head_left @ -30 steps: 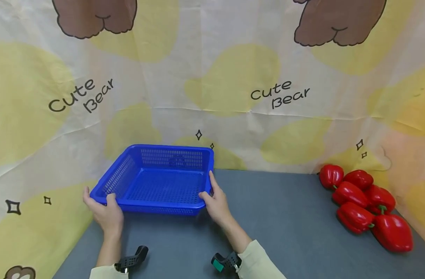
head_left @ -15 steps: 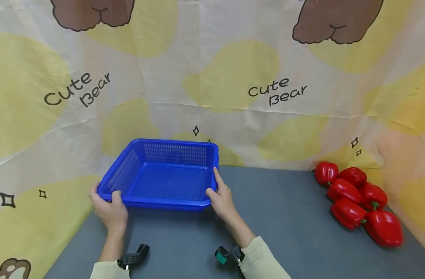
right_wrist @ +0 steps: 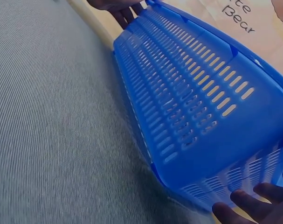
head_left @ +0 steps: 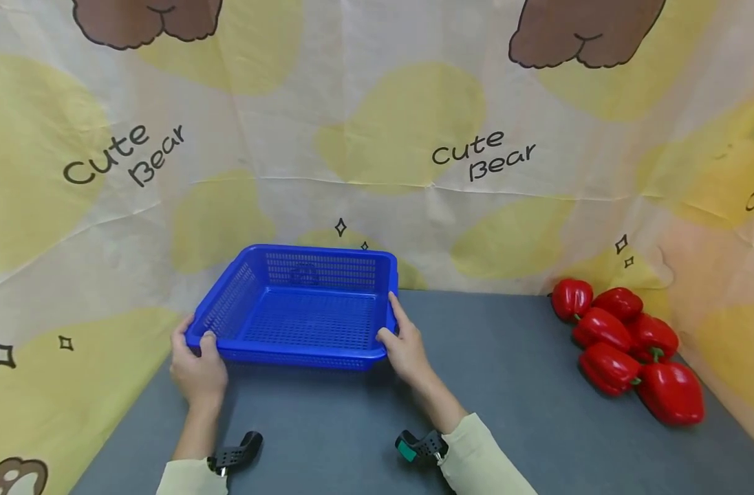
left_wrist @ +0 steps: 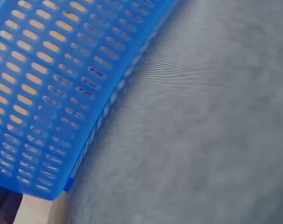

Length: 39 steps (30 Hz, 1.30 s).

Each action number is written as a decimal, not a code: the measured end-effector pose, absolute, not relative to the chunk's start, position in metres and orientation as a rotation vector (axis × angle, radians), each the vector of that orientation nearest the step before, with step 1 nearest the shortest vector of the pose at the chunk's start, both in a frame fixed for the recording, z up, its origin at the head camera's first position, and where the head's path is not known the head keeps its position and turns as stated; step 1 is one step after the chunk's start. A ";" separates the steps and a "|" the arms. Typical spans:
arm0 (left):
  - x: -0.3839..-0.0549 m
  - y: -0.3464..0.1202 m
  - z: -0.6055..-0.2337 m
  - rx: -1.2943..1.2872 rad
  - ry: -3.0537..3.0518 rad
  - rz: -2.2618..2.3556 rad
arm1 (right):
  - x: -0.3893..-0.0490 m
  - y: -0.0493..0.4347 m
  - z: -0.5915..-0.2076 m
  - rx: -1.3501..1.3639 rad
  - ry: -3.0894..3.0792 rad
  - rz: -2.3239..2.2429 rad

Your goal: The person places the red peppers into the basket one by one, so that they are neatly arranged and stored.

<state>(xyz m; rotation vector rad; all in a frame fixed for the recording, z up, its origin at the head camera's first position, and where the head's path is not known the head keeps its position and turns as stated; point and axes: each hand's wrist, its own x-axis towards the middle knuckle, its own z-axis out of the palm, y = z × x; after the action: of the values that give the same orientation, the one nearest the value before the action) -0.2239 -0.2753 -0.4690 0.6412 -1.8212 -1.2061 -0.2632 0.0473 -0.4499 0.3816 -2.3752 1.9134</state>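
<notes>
A blue plastic basket (head_left: 315,316) with slotted walls is held between both hands near the back of the grey table, and nothing lies in it. My left hand (head_left: 199,368) grips its front left corner, thumb over the rim. At the front right my right hand (head_left: 406,347) holds the rim, thumb on top and a finger along the side. In the right wrist view, fingertips (right_wrist: 246,203) lie against the slotted end wall, and the other hand (right_wrist: 122,10) shows at the far end. The left wrist view shows the basket's wall (left_wrist: 52,88) close over the table.
Several red bell peppers (head_left: 602,330) lie grouped on the table's right side, near the wall. A cloth backdrop (head_left: 364,124) printed with bears and lettering rises behind and beside the grey table (head_left: 327,426). Dark wrist straps (head_left: 236,454) circle both wrists.
Both hands have carried the basket a little to the right across the table. The peppers appear shifted left in view as the camera turned slightly; they stay in the same grouping.
</notes>
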 end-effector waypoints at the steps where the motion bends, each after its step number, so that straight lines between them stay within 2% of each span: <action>1: -0.224 -0.274 -0.469 0.643 -1.823 -1.207 | -0.263 0.049 -0.450 0.381 -2.376 1.910; 12: -0.222 -0.256 -0.469 0.622 -1.838 -1.236 | -0.259 0.073 -0.451 0.356 -2.417 1.871; 28: -0.230 -0.215 -0.474 0.419 -1.984 -1.067 | -0.256 0.128 -0.451 0.327 -2.421 1.847; 39: -0.229 -0.178 -0.475 0.278 -2.047 -1.280 | -0.258 0.174 -0.449 0.328 -2.443 1.819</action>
<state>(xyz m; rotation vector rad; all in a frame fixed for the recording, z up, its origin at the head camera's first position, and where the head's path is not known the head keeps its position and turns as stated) -0.2293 -0.1778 -0.4754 0.2783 -2.0474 -1.2800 -0.2581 0.1743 -0.4490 0.3281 -2.4435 1.8193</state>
